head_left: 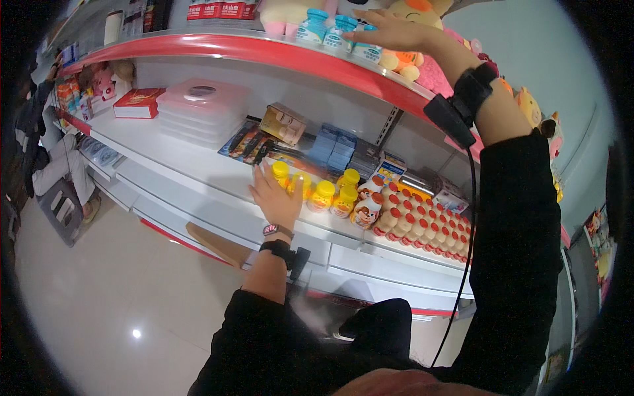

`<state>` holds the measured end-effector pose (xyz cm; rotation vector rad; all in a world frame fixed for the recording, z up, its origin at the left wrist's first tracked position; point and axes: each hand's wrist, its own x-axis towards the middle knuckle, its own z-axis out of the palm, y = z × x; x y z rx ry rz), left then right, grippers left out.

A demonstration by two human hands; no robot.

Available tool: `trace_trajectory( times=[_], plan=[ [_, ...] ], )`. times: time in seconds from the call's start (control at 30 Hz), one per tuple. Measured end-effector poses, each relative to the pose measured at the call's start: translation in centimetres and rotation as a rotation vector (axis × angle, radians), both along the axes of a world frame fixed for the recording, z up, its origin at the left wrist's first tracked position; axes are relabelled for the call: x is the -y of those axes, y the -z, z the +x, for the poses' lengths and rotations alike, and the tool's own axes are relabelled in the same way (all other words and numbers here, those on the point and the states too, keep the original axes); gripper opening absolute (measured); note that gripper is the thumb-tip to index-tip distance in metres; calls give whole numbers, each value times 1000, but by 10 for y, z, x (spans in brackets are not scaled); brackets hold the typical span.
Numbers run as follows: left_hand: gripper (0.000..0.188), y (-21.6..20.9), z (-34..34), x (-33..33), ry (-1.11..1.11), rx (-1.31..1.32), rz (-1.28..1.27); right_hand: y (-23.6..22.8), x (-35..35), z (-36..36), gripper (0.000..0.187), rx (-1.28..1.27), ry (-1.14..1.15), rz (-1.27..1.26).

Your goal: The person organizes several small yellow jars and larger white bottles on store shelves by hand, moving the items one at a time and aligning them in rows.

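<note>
On the white middle shelf, my left hand (276, 199) is at the left end of a group of small yellow-capped bottles (321, 197), fingers spread. Its thumb side overlaps one bottle, but I cannot tell whether it presses on it. My right hand (401, 33) reaches up to the top shelf with fingers stretched out, over small turquoise-capped bottles (338, 33) at the shelf's front edge. Part of the rightmost one is behind that hand. White bottles with brown-and-white cartoon faces (366, 210) stand right of the yellow ones, beside rows of small red-capped beige bottles (422, 224).
Clear plastic boxes (201, 112), a red box (137, 103), carded tools (249, 142) and blue boxes (332, 146) lie further back. Plush toys (429, 63) fill the top shelf's right. A cable (467, 251) hangs from my right wrist. A person (56, 165) sits far left.
</note>
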<state>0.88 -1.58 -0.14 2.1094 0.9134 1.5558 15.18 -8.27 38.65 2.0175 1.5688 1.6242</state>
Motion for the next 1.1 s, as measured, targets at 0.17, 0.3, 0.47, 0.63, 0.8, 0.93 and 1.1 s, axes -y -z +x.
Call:
trace_trajectory(
  times=[0.17,0.3,0.47,0.63,0.8,0.93,1.1],
  plan=[
    [87,8,-15,-6,-4,0,-49,-38,-11,-44,90,-474,387,-399],
    [87,2,-8,1,52,39,-57,-61,-24,0,91,-780,250,-483],
    [85,6,-11,-2,35,13,-59,-46,-38,0,89,-908,276,-401],
    [85,2,-13,0,37,23,-58,-29,-35,-19,87,-889,347,-278],
    [85,5,-11,-2,43,3,-60,-27,-32,-20,85,-885,369,-270],
    [84,3,-12,-1,38,-5,-48,-30,-24,-17,83,-829,418,-256],
    [83,-1,-7,2,33,-2,-21,-30,1,-22,80,-560,405,-243]
  ],
)
